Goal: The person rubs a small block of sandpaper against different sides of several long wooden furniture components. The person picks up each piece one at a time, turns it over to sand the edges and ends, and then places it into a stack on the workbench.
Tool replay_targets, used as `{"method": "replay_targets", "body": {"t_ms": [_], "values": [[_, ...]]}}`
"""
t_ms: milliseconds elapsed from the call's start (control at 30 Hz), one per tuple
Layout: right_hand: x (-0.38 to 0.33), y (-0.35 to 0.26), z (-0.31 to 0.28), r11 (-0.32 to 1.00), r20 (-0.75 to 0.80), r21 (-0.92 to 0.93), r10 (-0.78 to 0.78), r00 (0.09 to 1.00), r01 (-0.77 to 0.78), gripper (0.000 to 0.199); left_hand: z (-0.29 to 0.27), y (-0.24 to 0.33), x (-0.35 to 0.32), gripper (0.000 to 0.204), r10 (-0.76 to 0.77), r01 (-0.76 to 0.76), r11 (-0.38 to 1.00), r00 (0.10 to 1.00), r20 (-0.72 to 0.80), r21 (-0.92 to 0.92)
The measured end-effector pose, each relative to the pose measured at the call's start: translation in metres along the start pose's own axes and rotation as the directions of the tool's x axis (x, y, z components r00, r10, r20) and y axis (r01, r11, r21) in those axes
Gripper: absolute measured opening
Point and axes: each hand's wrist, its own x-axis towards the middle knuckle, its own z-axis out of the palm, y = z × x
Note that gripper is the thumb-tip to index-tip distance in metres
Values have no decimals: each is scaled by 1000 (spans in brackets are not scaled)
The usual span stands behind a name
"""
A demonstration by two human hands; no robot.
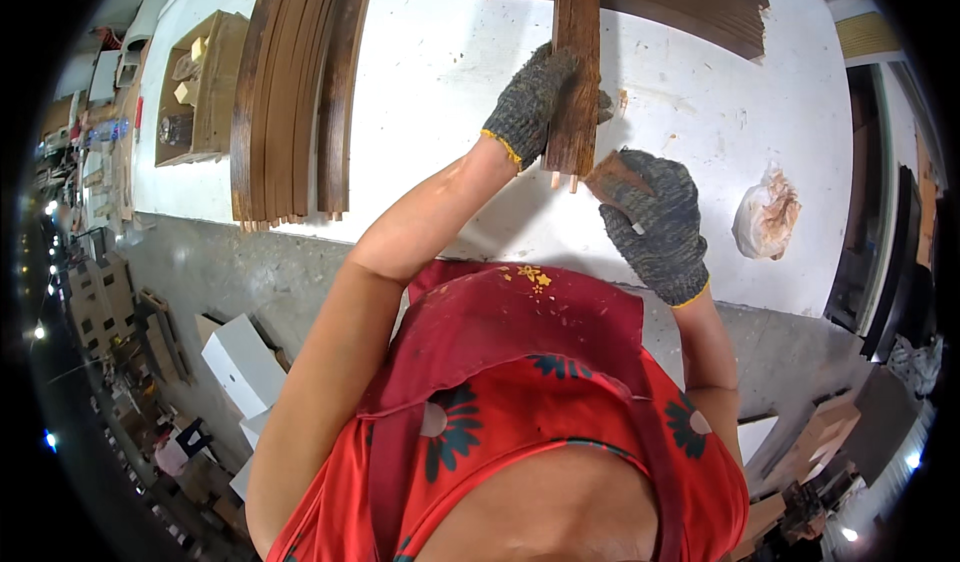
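Note:
My left hand point(535, 97), in a dark grey knit glove with a yellow cuff, is closed around a dark brown wooden slat point(577, 22). The slat points away from me above the white table point(430, 92), and pale dowels point(565, 179) stick out of its near end. Just right of that end, my right hand point(660, 217), gloved alike, pinches a flat reddish-brown pad point(620, 174) that looks like worn sandpaper. The pad is close to the slat's near corner; I cannot tell whether they touch.
Several stacked brown slats point(285, 92) lie at the left, with one slat point(345, 92) apart beside them. A wooden box point(222, 87) with small blocks is farther left. More slats point(680, 2) lie at the far side. A crumpled plastic bag point(768, 214) sits at the right.

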Motion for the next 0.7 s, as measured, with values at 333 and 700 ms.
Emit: {"method": "replay_targets", "body": {"t_ms": [333, 700], "values": [[8, -5, 18, 993, -34, -64, -101, 994, 98, 32, 10, 7, -4, 39, -16, 18, 997, 999, -28, 69], [-43, 25, 10, 839, -281, 449, 459, 843, -307, 40, 23, 22, -4, 42, -135, 111, 974, 984, -114, -196]]}}
